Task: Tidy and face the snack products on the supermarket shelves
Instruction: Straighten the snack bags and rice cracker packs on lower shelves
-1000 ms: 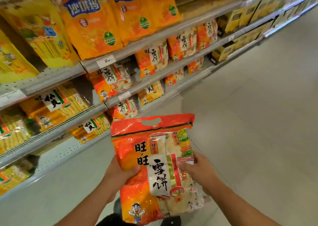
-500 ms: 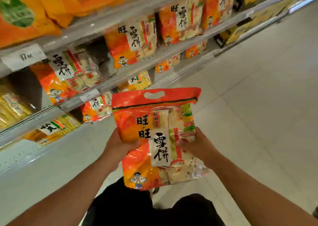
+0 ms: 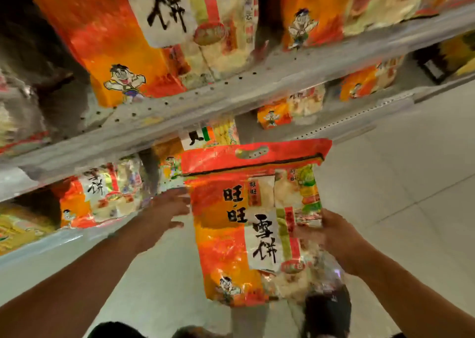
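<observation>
My left hand (image 3: 167, 209) has let go and opens toward the shelf (image 3: 159, 129); my right hand (image 3: 331, 237) still grips the snack bag (image 3: 231, 235).

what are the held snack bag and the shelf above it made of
Rice cracker bag: looks like thin glossy plastic film, with crinkles, glare and a clear panel showing crackers. Shelf: seemingly grey painted metal, matte, punched with rows of small holes.

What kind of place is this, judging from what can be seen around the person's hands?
Most likely a supermarket aisle. Long metal shelves carry rows of identical orange snack bags facing outward, above a pale tiled floor. The right hand holds one more snack bag of the same kind.
</observation>
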Demonstrator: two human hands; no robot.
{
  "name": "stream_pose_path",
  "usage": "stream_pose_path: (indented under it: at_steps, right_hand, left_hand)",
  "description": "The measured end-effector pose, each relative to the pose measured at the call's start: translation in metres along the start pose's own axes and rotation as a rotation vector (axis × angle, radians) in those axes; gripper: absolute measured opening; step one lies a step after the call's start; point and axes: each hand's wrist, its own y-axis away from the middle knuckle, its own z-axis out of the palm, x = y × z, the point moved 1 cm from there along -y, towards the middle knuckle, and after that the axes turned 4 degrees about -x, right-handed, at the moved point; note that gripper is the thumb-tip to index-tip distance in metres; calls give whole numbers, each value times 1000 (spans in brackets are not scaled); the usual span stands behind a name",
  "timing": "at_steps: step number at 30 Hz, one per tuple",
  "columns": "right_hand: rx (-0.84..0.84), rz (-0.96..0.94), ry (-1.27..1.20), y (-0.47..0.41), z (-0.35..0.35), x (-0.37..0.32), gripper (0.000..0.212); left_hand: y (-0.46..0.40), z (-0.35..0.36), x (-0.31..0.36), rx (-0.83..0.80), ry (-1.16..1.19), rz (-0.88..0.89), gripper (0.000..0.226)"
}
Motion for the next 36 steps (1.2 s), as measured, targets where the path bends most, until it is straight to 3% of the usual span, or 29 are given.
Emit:
stream_pose_path:
  at_steps: [3,5,9,12,20,25,28,34,36]
  right_hand:
    - [-30,-106,86,-71,-24,-9,43]
    - [-34,-173,126,-111,-38,-19,49]
    - [-118,-280,141,-162,-63,-35,45]
    - [-201,-276,102,-178,-71,-36,37]
    - [-187,-226,-25,-183,-84,-37,39]
    - [-195,-267,-37,-194,-82,-66,35]
    - [-174,-286,-24,-203,-69,-98,32]
    - [-190,-247,11,-237,-5,-162,26]
    - [-228,-213,58,-245,21,-168,14]
  left_hand:
    - [-81,-18,0,475,-30,151,33]
    - [-119,-28,6,620,-89,273,31]
    - [-160,-44,4,630,11,401,55]
    - [-171,-53,-1,606,65,404,57]
    - [-145,-49,0,458,291,387,70]
    - [-105,-33,-35,360,359,454,64]
    - [-72,-19,-77,382,433,404,59]
    - [-24,3,-164,477,554,167,70]
    - [-11,12,-190,502,586,136,69]
